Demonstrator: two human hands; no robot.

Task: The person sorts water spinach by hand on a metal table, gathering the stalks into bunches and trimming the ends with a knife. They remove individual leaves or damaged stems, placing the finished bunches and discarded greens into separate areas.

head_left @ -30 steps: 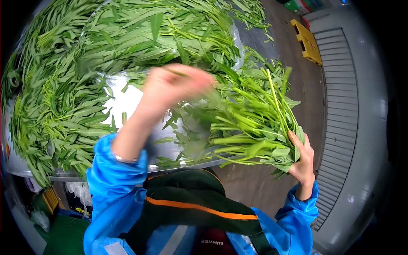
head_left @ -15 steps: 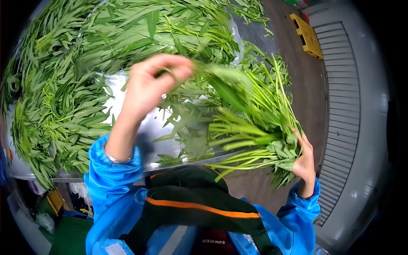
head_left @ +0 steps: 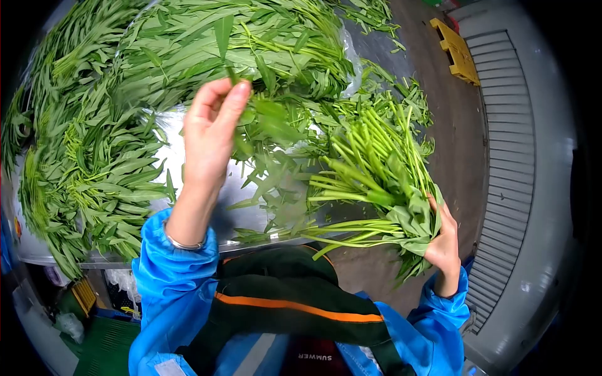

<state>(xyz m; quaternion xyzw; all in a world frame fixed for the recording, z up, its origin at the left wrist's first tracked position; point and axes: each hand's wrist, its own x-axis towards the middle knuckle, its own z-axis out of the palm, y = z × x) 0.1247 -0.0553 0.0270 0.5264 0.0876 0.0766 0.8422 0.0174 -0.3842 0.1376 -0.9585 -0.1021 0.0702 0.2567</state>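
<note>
My right hand (head_left: 444, 241) grips a thick bunch of water spinach (head_left: 370, 178) from the right. The bunch's pale green stems fan out to the left, and leaves hang below my fingers. Over the metal table, my left hand (head_left: 212, 128) is raised, thumb and fingers pinched together at a water spinach leaf (head_left: 234, 75). Blurred leaves (head_left: 273, 120) are just right of that hand. Loose leaves (head_left: 276, 178) lie scattered on the table between my hands.
Large heaps of water spinach (head_left: 207, 47) cover the metal table (head_left: 241, 216), with another pile (head_left: 94, 169) at the left. A yellow pallet (head_left: 456, 53) and a slatted grate (head_left: 511, 156) are on the right. A green crate (head_left: 106, 351) sits low at the left.
My left hand has moved left, away from the bunch, and its fingers now point upward. My right hand keeps hold of the bunch, slightly lower and to the left.
</note>
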